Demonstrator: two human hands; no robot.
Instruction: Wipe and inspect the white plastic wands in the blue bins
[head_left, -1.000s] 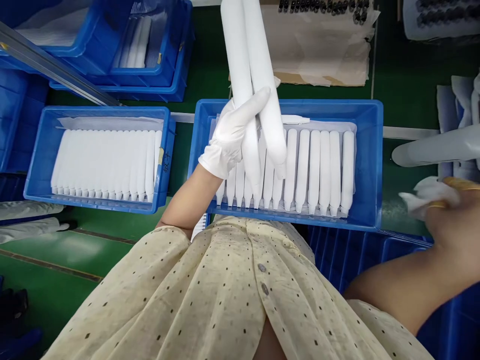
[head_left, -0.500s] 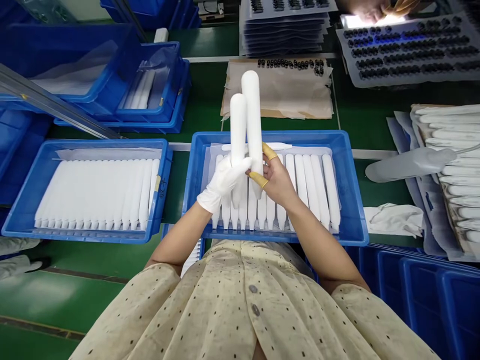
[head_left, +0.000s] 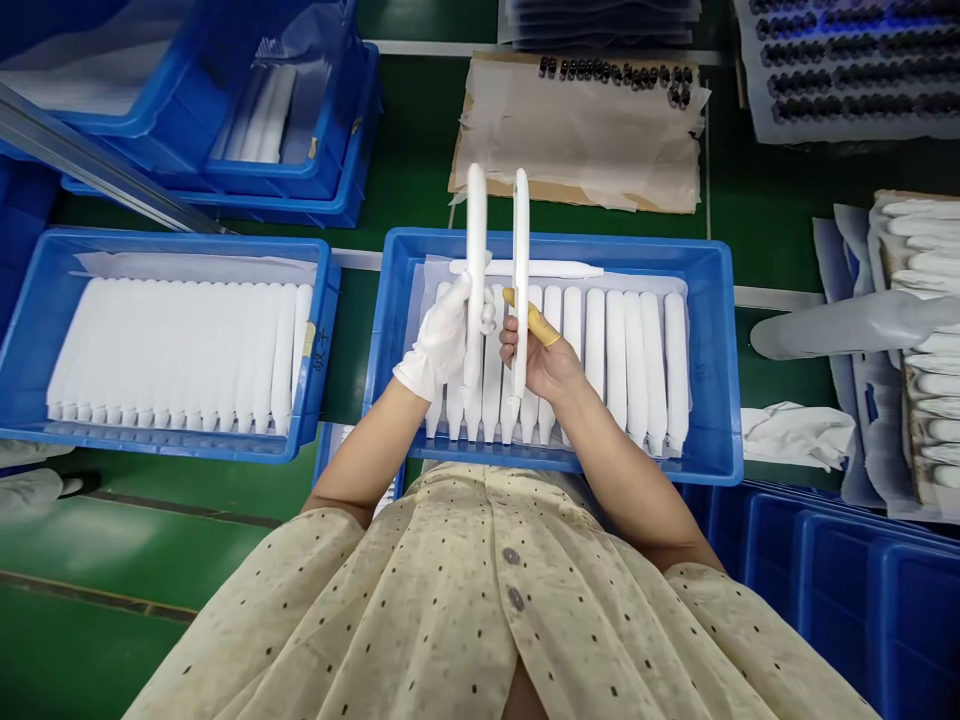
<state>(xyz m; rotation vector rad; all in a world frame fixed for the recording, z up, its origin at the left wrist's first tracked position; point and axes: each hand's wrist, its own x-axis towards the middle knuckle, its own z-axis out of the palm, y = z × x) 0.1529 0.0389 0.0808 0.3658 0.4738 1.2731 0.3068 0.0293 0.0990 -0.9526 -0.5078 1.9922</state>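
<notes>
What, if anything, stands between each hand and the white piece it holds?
Only handwear: the left hand holds a white piece through a white glove, and the right hand, with a yellow finger cover, holds another white piece. No other visible object comes between.

It's a loose cream garment (head_left: 450,610) here, scattered all over with small dark specks, two round grey buttons (head_left: 511,556) down the middle, short roomy sleeves (head_left: 694,590)! Left hand (head_left: 444,335) in a white glove (head_left: 420,368), right hand (head_left: 551,368) sporting a yellow finger covering (head_left: 542,326)!
</notes>
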